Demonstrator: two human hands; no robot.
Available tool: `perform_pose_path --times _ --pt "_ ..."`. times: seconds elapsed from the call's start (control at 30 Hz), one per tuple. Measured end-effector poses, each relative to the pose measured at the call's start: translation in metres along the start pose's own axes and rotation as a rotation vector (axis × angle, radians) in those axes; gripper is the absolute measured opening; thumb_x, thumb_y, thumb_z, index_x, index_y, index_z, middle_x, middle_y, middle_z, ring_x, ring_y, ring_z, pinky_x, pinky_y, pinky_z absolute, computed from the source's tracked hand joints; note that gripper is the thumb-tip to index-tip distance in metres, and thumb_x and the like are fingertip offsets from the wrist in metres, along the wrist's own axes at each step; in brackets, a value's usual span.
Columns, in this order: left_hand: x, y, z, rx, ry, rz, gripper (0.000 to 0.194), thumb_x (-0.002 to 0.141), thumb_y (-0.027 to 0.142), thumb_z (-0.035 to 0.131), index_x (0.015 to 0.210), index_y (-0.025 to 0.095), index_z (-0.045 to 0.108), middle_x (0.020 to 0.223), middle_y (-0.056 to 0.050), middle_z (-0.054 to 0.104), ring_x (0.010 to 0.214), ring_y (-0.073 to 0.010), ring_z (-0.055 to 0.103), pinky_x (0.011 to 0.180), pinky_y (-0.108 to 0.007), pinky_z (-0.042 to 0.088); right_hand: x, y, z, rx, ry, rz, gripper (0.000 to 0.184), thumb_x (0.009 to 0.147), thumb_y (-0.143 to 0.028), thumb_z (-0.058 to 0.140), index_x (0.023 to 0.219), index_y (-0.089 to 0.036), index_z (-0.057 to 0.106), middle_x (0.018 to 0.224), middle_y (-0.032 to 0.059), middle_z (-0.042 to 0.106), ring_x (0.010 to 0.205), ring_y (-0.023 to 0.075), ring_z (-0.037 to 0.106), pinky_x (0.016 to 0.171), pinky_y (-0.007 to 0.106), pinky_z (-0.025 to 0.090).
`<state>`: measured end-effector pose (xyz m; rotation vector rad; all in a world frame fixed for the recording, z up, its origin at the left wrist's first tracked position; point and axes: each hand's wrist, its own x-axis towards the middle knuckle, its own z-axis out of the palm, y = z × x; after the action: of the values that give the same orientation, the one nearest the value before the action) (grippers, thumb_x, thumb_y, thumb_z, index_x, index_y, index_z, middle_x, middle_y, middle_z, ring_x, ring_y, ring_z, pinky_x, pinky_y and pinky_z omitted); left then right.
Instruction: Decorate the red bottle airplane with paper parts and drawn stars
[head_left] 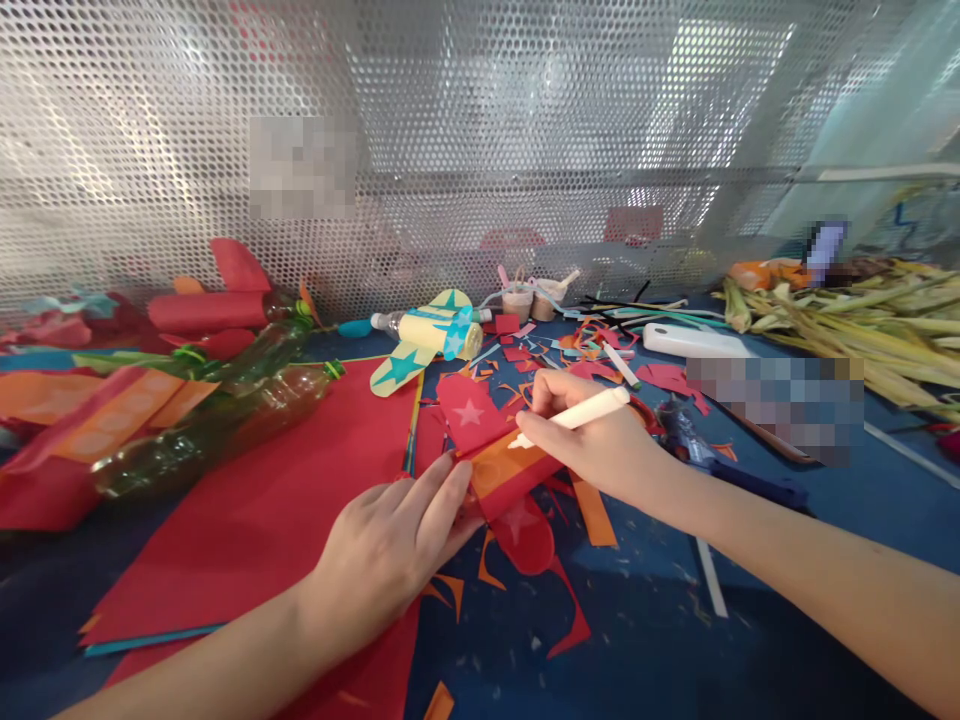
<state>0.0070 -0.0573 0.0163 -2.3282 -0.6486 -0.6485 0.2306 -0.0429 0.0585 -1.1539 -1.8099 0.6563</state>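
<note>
My right hand pinches a white marker, its tip on the orange band of a red paper airplane. My left hand grips the left end of this plane, its fingers lying over the edge and the thumb underneath. A pale star marks each red wing, one pointing away from me and the other toward me. Faint round outlines show on the orange band. Beneath and around the plane lie orange and red paper offcuts. Sheets of red paper spread under my left forearm.
Behind the hands sits a yellow airplane with blue stars. Clear plastic bottles and red paper models lie at left. To the right are a glue gun, a white case and dried husks. A perforated metal screen closes the back.
</note>
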Motion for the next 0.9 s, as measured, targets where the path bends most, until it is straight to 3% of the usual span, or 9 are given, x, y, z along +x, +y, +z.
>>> perform_pose_path --times 0.4,0.9 --pt "0.0028 0.0009 -0.0013 0.008 0.012 0.006 0.031 0.095 0.031 0.049 0.108 0.004 0.055 0.093 -0.015 0.074 0.064 -0.0222 0.070 0.052 -0.033 0.054 -0.0015 0.0045 0.0049 -0.051 -0.004 -0.025 0.024 0.079 -0.019 0.054 0.063 -0.021 0.037 0.053 -0.0077 0.042 0.048 0.0078 0.037 0.044 0.022 0.026" --pt "0.0033 0.0011 -0.0011 0.021 0.017 0.007 0.029 0.093 0.030 0.052 0.107 0.005 0.056 0.091 -0.014 0.074 0.064 -0.0218 0.070 0.052 -0.032 0.053 -0.0016 0.0004 0.0042 -0.003 -0.131 0.008 0.021 0.078 -0.023 0.057 0.064 -0.021 0.041 0.054 -0.0069 0.048 0.047 0.0084 0.040 0.044 0.022 0.029"
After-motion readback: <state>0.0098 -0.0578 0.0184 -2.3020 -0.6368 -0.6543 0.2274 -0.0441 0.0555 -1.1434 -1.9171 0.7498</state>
